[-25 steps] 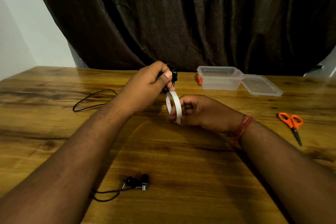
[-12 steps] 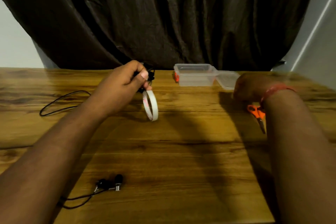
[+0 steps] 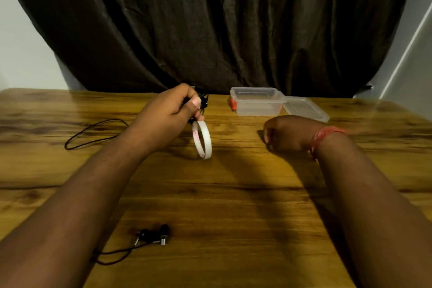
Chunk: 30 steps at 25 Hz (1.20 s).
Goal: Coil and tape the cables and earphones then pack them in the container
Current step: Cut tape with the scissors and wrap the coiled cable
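Here a coil of thin black cable is pinched in the left hand, fingers curled round it above the desk, with a light tape roll dangling below. The cable seems soft and springy, best gripped across the bundle. Whether the right hand holds anything cannot be told. Earphones, another cable, an open box and its lid are kept well apart; nothing is seen blocking the way.

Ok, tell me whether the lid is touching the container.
Touching. The head view shows the clear lid lying flat on the table, its near-left edge butted against the right wall of the open container, with no wood visible between them.
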Motion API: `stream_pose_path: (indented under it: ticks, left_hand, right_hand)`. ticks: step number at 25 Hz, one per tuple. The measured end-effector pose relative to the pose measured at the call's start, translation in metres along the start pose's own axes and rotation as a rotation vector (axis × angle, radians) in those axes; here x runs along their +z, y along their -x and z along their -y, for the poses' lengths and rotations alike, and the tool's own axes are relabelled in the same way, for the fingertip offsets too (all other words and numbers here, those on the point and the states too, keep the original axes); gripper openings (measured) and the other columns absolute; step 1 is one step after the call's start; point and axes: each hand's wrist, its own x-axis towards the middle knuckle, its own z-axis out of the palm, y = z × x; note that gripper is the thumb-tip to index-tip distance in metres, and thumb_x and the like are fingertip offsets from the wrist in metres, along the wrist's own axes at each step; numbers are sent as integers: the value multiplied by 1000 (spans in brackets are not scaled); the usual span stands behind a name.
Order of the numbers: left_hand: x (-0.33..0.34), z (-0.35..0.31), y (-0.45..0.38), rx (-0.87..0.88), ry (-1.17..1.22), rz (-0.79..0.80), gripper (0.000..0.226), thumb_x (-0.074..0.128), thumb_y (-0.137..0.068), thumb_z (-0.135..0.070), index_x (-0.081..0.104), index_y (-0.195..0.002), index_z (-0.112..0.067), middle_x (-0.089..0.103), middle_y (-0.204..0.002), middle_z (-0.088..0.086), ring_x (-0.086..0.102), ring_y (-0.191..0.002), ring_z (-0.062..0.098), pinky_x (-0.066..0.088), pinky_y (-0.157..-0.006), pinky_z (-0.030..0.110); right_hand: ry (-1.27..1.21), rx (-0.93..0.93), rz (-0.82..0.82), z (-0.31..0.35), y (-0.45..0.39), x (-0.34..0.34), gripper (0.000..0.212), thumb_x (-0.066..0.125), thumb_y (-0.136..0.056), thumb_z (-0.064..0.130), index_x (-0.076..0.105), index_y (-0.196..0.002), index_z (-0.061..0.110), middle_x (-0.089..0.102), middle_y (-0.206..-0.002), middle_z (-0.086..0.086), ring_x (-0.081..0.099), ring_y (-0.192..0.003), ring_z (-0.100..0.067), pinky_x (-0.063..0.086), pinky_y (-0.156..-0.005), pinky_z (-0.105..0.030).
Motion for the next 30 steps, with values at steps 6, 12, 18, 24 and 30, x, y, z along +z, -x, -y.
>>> stream_pose_path:
  ticks: [6,12,18,24,30]
  left_hand:
    - [0,3,-1,-3,3,6,19,44,-99,-36,50,-82,-42,69,-82,-13,70,-86,1,53,-73,34]
    - [-1,2,-1,-9,1,-7,20,45,-101,-31,50,-83,-39,69,-82,-11,71,-85,1,48,-69,29]
    - [-3,-1,0,-15,-65,-10,19,45,-102,-30,50,-85,-36,69,-82,-10,69,-83,-3,50,-70,28]
    - [-5,-5,1,26,-155,-15,18,42,-101,-35,47,-84,-37,68,-81,-13,68,-81,-6,54,-73,37]
    - [-4,-6,0,18,-215,-19,16,40,-101,-37,46,-86,-37,67,-81,-12,66,-81,-7,51,-70,33]
  right_hand:
    - [-105,-345,-19,29,-4,13,33,62,-75,-5,64,-78,28,67,-84,8,62,-81,-9,51,-71,-25]
    - [-64,-397,-32,26,-7,13,25,60,-74,-3,64,-71,22,66,-73,9,59,-71,-3,44,-61,-14]
    - [-5,-362,-95,28,-10,17,17,63,-81,10,63,-77,26,61,-71,16,55,-71,0,41,-59,-19]
    - [50,-340,-125,27,-9,17,9,61,-78,21,59,-77,30,62,-75,12,58,-74,-10,51,-64,-31]
    - [35,-312,-131,30,-11,17,12,69,-82,32,60,-76,27,62,-73,11,58,-76,-11,51,-69,-33]
